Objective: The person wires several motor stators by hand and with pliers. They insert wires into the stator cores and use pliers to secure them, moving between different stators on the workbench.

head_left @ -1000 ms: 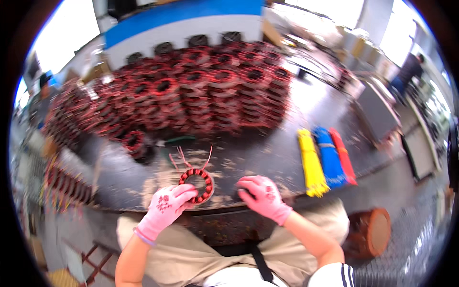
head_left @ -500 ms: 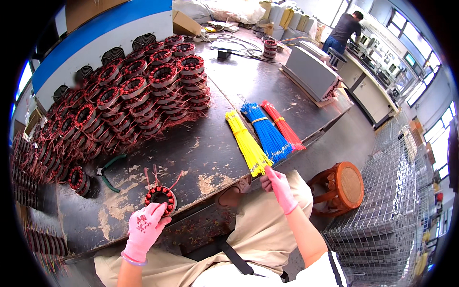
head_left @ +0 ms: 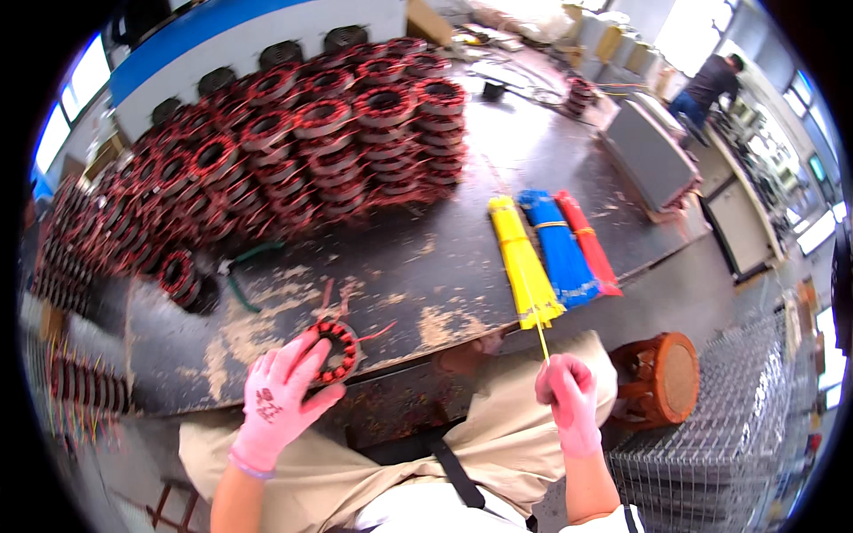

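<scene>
- Pink-gloved right hand (head_left: 569,401) is nearest you, out in front of the bench edge above your lap; its fingers are pinched shut on the near end of one thin yellow tie (head_left: 537,327), whose far end runs back into the yellow bundle (head_left: 522,265).
- Judgement: that tie is light, thin and springy, likely slick under a glove. Pinch it close to the end as you do now; a loose pinch may let it slip.
- Left hand (head_left: 277,401) sits at the near bench edge, fingers curled partway around the near side of a wound coil ring (head_left: 330,352), thumb side against its rim.
- Judgement: the ring looks heavy and rigid, a metal core with copper winding. Grip the outer rim, not the loose wire leads (head_left: 348,298) that stick out behind it; those look easily bent.
- Bench top (head_left: 462,266) is dark and worn, with bare scuffed patches.
- Blue bundle (head_left: 562,249) and red bundle (head_left: 588,244) lie just beside the yellow one.
- Farther back, stacked coil rings (head_left: 302,151) cover the left and middle of the bench.
</scene>
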`<control>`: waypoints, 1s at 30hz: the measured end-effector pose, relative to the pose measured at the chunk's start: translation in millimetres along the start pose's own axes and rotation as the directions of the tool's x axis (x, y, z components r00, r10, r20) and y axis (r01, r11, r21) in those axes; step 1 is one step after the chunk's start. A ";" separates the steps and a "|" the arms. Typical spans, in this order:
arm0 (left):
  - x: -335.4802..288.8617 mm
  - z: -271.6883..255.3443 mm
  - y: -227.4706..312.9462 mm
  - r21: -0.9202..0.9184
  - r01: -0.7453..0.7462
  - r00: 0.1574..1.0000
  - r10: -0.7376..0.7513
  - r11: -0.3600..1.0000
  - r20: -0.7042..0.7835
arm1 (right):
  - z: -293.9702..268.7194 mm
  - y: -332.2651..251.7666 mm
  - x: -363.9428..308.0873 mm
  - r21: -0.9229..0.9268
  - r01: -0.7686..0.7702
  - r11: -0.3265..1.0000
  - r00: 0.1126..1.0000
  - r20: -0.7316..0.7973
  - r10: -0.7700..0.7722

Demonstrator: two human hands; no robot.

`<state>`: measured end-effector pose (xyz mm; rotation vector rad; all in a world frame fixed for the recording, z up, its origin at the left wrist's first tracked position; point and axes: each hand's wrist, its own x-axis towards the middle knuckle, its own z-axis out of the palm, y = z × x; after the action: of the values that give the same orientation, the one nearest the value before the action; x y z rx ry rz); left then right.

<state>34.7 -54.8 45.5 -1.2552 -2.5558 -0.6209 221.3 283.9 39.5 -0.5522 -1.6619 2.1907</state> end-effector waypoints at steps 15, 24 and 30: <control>34.2 53.0 -4.3 -0.317 0.167 0.974 -0.206 0.933 -0.091 | 133.7 69.3 92.5 -0.691 0.723 0.008 0.669 0.697 -0.260; 24.4 50.5 -19.7 -0.243 0.199 0.980 -0.186 0.950 0.074 | 135.5 93.3 58.8 -0.693 0.663 0.283 0.748 0.623 -0.228; 28.4 44.3 -31.7 -0.474 0.182 0.978 -0.206 0.862 0.001 | 148.3 61.1 111.8 -0.695 0.371 0.616 0.843 0.530 0.090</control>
<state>-8.4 -31.6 8.4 -1.0870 -2.5960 -1.3707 48.9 198.4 4.9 0.0488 -2.8680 1.4365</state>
